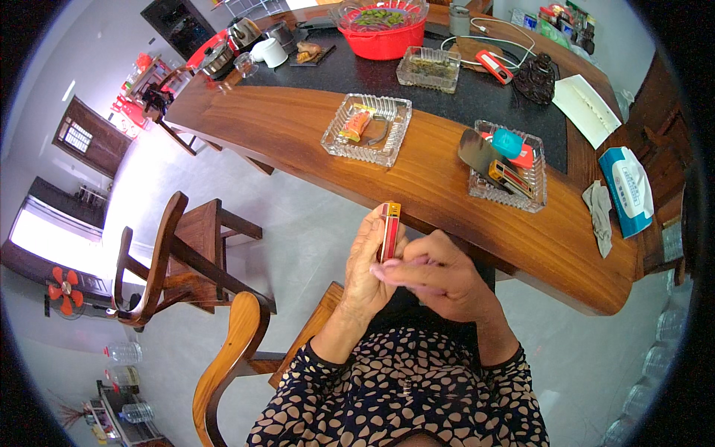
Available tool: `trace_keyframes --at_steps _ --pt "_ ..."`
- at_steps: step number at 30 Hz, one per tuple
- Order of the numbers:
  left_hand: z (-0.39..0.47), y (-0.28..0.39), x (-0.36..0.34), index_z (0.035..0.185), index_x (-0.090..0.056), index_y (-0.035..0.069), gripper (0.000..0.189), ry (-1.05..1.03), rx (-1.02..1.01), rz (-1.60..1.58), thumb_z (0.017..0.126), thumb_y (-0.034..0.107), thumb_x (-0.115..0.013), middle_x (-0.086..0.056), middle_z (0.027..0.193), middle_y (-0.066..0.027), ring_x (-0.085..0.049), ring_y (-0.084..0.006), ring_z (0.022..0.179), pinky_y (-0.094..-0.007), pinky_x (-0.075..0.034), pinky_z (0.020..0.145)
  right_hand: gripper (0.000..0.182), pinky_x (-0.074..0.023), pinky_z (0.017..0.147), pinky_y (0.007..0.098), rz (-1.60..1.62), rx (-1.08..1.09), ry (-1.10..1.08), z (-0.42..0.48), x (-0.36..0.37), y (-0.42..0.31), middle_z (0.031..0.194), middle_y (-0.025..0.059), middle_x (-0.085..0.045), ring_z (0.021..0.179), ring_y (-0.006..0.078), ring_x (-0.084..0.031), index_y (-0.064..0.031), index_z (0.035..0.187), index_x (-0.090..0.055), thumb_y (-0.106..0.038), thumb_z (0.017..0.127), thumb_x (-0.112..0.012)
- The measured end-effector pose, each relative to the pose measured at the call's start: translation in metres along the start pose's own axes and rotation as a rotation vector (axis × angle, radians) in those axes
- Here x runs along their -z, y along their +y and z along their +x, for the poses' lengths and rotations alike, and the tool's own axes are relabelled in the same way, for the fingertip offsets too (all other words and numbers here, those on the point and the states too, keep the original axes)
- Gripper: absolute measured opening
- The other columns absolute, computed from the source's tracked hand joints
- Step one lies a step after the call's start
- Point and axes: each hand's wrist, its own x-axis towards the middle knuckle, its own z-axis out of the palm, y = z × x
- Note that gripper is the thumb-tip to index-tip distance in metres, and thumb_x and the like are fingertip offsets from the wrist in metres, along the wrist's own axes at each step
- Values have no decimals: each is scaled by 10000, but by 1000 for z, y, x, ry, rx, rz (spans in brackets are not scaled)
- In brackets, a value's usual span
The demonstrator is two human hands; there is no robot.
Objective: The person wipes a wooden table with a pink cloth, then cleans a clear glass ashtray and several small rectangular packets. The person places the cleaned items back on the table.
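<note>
My left hand (363, 262) holds upright a slim lighter (392, 230), red and striped with a yellow-gold top, just off the table's near edge. Close against its lower end is my right hand (447, 276), fingers bent and blurred by motion. Whether those fingers grip anything is unclear. Beyond, on the wooden table (447, 173), a glass ashtray (537, 195) contains a similar lighter (510, 177), a turquoise object (507, 144), a red item and a dark flat blade-like piece (473, 150). A second glass ashtray (403, 114) holds an orange-yellow wrapped packet (356, 124) and a curved band (381, 131).
Toward the back stand a red basin (382, 42) with green produce, another glass dish (429, 70), a white cable (480, 28) and a dark carving (536, 81). A tissue pack (625, 190) and crumpled cloth (599, 215) lie right. Wooden chairs (195, 251) stand left.
</note>
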Motion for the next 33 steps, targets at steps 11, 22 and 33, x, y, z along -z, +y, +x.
trace_keyframes --at_steps 11,22,33 --pt "-2 -4 4 1144 -519 66 271 -10 -51 18 1000 290 -471 -601 996 -52 -595 -150 872 -308 -525 782 408 -442 744 310 -132 -40 247 11 -16 11 977 52 -566 820 215 -518 -100 1148 -675 15 759 -627" --pt "-5 -4 -3 1204 -502 92 315 -97 15 25 1008 328 -429 -603 1071 -57 -592 -156 900 -287 -473 725 405 -443 718 315 -142 -102 400 12 -17 15 941 55 -547 824 223 -516 -107 1126 -677 10 740 -643" --pt "-6 -2 2 1136 -523 71 272 34 -25 5 1003 298 -455 -608 1077 -68 -590 -171 976 -337 -484 888 400 -425 674 301 -182 2 223 1 -19 7 942 27 -565 774 199 -490 -144 1140 -689 -9 767 -633"
